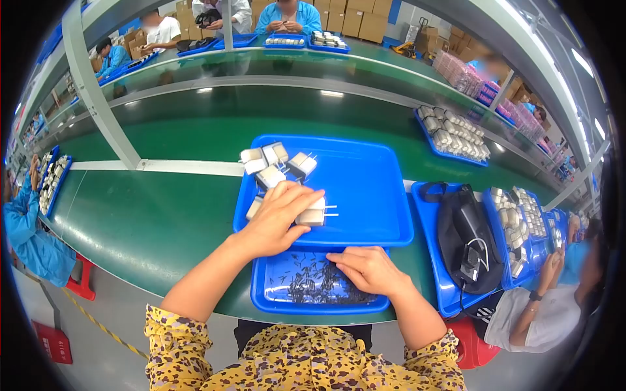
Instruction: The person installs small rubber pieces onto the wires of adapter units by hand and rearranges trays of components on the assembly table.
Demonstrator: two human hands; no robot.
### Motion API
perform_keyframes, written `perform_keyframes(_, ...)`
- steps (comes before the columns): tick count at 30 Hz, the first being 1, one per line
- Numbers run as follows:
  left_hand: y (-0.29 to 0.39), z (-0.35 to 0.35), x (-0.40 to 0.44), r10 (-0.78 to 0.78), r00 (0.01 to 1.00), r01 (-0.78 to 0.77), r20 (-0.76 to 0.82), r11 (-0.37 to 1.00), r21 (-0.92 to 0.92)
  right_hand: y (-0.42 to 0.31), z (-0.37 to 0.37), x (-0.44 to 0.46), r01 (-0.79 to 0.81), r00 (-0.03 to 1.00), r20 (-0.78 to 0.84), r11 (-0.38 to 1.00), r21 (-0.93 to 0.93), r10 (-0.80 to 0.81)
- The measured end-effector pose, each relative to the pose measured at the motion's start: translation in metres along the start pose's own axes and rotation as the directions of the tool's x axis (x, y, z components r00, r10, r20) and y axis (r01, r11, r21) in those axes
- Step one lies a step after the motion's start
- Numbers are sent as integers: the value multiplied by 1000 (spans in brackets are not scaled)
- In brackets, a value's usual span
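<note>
My left hand (280, 218) lies over several white plug adapters at the left side of a large blue tray (365, 189), its fingers bent round one adapter (312, 216) whose two metal pins point right. More white and grey adapters (272, 156) lie behind that hand, at the tray's back left. Nearer to me, a smaller blue tray (267, 303) holds many small dark slivers (306, 280). Over its right part is my right hand (368, 270), thumb and fingertips pressed together above the slivers; whatever they may pinch is too small to make out.
To the right, a blue tray (424, 260) bears a black bag (469, 228); adapter trays stand beyond it, with a seated person (548, 313) close by. Another adapter tray (453, 133) sits on the green conveyor at back right. A metal post (98, 98) rises at left.
</note>
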State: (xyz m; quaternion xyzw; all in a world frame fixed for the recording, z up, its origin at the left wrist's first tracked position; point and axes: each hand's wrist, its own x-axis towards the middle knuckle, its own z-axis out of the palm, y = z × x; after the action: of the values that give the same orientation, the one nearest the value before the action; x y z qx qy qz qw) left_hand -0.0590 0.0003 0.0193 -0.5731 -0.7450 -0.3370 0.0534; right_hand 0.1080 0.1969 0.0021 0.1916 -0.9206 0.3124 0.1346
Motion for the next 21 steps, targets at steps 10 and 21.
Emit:
perform_keyframes(10,23,9,-7,-210,951,25,-227,783,-621,-17,-24,17,-61,952,-233,870,490,198)
perform_keyframes(21,45,30,-23,-289,946,-72,-146,252,-965,-15,-7,23,37,852,-99,129,991,514)
